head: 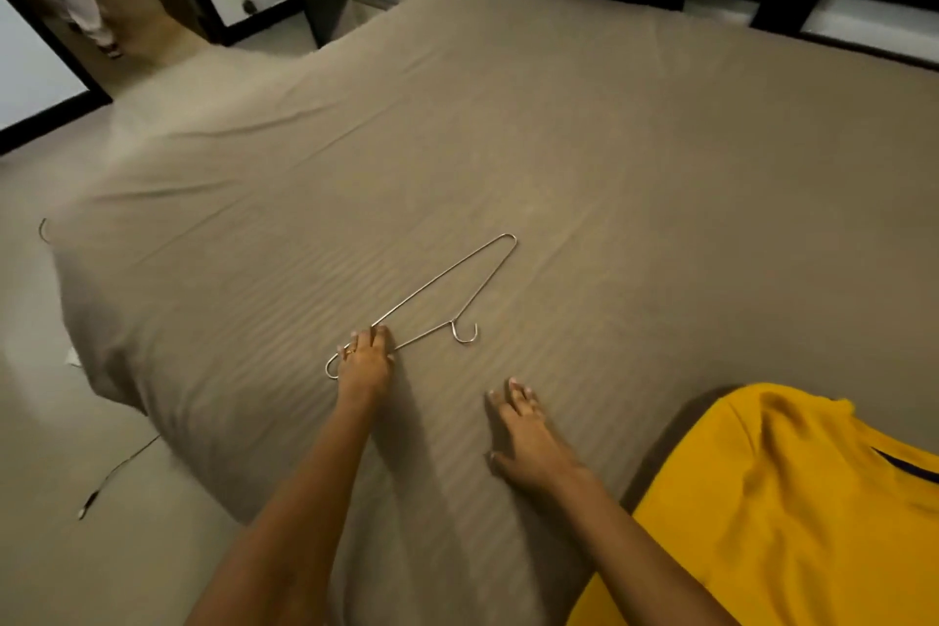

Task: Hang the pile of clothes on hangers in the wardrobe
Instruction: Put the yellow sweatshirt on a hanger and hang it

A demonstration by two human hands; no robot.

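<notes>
Left hand (367, 361) gripped wire hanger (441, 280) on bed (609, 168), right hand (523, 437) lay flat, fingers straight, yellow shirt (787, 498) to its right

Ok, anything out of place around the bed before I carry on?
Minor only: a wire hook pokes out past the bed on its left edge, likely another hanger half hidden, and a cable trails on the floor below. The hanger under the left hand lies flat, unbent.
</notes>
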